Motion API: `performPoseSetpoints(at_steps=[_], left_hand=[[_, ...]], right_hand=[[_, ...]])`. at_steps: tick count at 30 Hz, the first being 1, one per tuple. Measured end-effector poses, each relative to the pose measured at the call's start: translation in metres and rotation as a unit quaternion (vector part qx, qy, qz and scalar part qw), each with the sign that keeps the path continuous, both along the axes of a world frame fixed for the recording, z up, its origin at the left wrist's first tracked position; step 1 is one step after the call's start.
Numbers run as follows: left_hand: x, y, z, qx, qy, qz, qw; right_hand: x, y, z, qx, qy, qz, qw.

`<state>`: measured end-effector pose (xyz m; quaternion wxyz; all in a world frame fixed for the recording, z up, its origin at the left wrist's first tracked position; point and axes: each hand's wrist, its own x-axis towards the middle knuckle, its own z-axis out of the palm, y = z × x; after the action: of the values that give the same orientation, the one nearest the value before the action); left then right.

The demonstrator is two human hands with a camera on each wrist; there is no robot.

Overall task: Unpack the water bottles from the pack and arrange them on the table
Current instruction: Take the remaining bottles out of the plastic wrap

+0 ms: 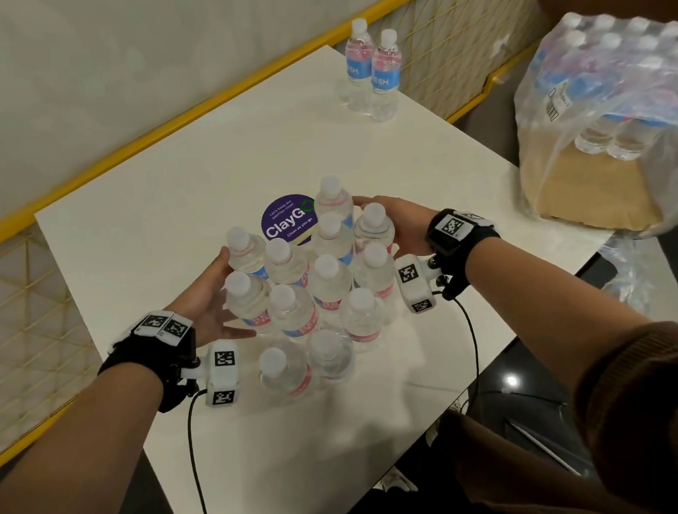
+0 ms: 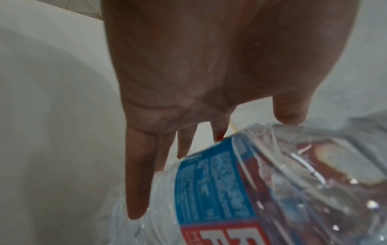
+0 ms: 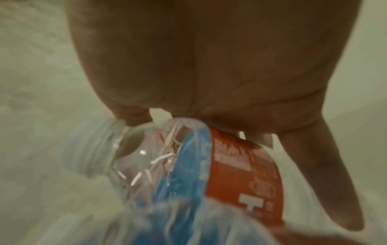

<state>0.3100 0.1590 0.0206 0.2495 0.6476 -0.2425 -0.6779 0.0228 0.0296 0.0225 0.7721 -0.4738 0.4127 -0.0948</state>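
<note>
Several clear water bottles (image 1: 311, 287) with white caps and blue-and-red labels stand bunched together in the middle of the white table (image 1: 139, 225). My left hand (image 1: 213, 293) presses the bunch's left side with straight fingers. My right hand (image 1: 393, 222) presses its right side the same way. The left wrist view shows my left hand (image 2: 188, 99) flat against a labelled bottle (image 2: 220, 182). The right wrist view shows my right hand (image 3: 209, 66) against another bottle (image 3: 240, 165). The pack (image 1: 619, 83), in torn plastic on a cardboard tray, sits at the table's right edge with several bottles inside.
Two more bottles (image 1: 371, 71) stand at the table's far corner. A round purple sticker (image 1: 285, 220) lies behind the bunch. A yellow-edged mesh rail (image 1: 175, 114) runs along the table's far and left sides. Loose plastic wrap (image 1: 625, 271) hangs off the right edge.
</note>
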Motion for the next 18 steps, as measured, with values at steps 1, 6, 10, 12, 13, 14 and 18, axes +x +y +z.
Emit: performPoseSetpoints(at_steps=[1,6,10,12,13,14,18], left_hand=[[0.000,-0.001,0.001,0.002,-0.001,-0.005,1.000],[-0.002,-0.003,0.002,0.010,-0.015,-0.033,0.999],[0.001,-0.006,0.007,0.003,-0.062,-0.017,0.998],[0.003,-0.012,0.015,-0.035,-0.117,0.020,0.992],[0.005,-0.016,0.022,-0.058,-0.145,0.024,0.987],[0.006,-0.020,0.030,-0.078,-0.168,0.017,0.982],[-0.004,-0.046,0.063,-0.168,-0.288,-0.083,0.939]], right_hand=[[0.002,0.001,0.000,0.005,-0.003,0.001,1.000],[0.006,0.007,0.001,0.031,0.017,0.018,0.999],[-0.002,0.010,-0.006,0.033,0.092,0.004,0.995],[-0.013,0.012,-0.011,0.027,0.116,-0.011,0.993],[-0.019,0.012,-0.014,0.040,0.120,-0.014,0.992],[-0.026,0.015,-0.017,0.058,0.122,-0.010,0.991],[-0.033,0.030,-0.026,0.093,0.112,0.039,0.989]])
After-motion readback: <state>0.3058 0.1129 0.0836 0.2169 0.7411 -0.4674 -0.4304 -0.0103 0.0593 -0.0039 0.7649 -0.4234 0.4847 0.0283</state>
